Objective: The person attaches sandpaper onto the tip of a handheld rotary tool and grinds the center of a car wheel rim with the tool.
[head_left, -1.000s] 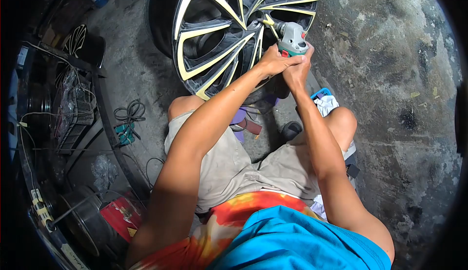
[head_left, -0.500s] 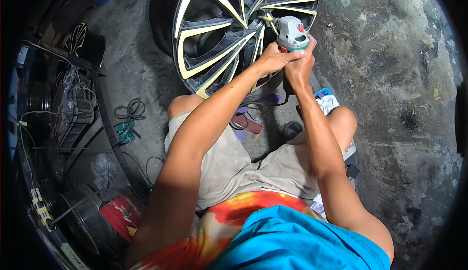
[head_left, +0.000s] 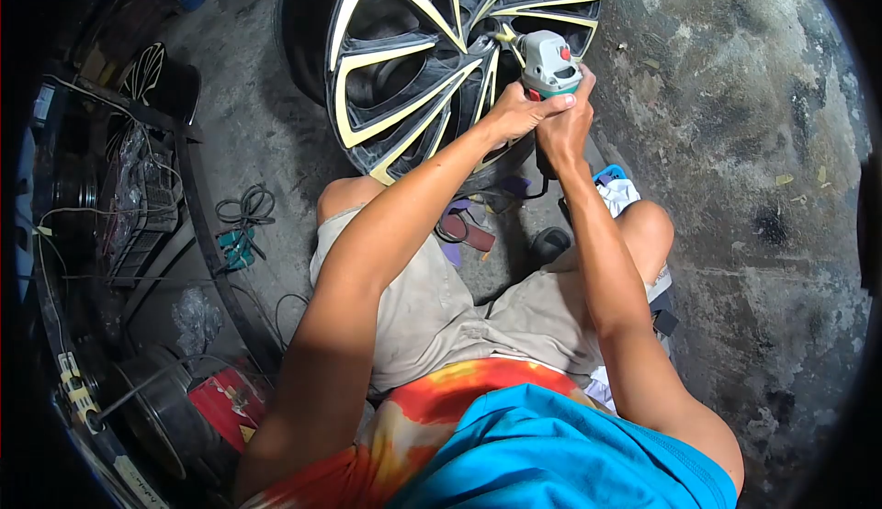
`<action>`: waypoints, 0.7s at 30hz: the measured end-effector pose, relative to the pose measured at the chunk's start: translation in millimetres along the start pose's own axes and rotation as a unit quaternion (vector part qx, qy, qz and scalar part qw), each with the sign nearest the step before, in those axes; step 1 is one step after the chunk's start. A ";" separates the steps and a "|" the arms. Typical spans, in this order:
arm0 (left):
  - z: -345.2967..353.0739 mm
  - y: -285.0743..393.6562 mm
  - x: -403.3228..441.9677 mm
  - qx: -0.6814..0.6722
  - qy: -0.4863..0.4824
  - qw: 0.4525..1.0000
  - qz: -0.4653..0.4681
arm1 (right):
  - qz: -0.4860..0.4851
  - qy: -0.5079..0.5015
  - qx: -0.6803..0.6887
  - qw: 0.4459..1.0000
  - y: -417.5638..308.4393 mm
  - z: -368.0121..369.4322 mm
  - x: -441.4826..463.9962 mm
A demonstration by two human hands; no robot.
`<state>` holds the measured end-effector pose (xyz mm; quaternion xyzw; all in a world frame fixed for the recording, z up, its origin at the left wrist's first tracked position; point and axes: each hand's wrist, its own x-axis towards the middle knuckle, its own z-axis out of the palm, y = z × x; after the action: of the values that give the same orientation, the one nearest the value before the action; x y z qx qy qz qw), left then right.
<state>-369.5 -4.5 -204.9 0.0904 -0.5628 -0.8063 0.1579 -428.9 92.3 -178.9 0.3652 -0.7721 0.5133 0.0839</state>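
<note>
My left hand (head_left: 517, 114) and my right hand (head_left: 568, 125) are both closed around a corded angle grinder (head_left: 549, 59) with a grey head, a red button and a green body. Its small yellowish tip points left at the hub area of a large wheel rim (head_left: 354, 138). Whether the tip touches the rim I cannot tell. Black spokes with pale yellow faces make up the rim, which stands tilted in front of my knees. My left thumb lies across the tool's body, and the right palm is hidden behind it.
Between my feet lie a dark red block (head_left: 467, 232) and purple scraps. A green tool with a coiled cord (head_left: 236, 247) rests on the floor to the left. Further left are a wire basket (head_left: 142, 224), another rim (head_left: 147, 96) and a power strip (head_left: 78, 390).
The grinder's head has shifted very slightly to the left. Both hands keep their hold, and the rim stays in place.
</note>
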 end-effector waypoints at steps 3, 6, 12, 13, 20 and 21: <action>3.0 -2.2 -7.1 0.043 0.017 0.999 0.007 | 0.041 0.000 0.035 0.999 15.1 8.2 -13.2; 3.6 1.4 -6.0 0.086 0.033 0.996 -0.018 | 0.105 -0.011 0.046 0.993 17.3 9.6 -18.1; 4.4 5.5 -3.1 0.073 0.014 0.997 0.003 | 0.070 -0.001 0.032 0.997 11.7 7.0 -11.3; 3.3 4.0 -3.6 0.087 0.017 0.996 -0.001 | 0.063 0.005 0.044 0.997 17.2 9.9 -13.7; 0.4 5.4 1.8 0.115 0.018 0.993 -0.033 | 0.080 0.018 0.049 0.995 15.5 13.0 -12.7; 0.6 4.6 -0.7 0.125 0.014 0.992 -0.033 | 0.073 0.021 0.047 0.996 17.2 13.0 -15.4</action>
<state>-368.3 -5.2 -200.4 0.1396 -0.6534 -0.7331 0.1267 -425.9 92.1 -205.2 0.3001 -0.7701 0.5612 0.0454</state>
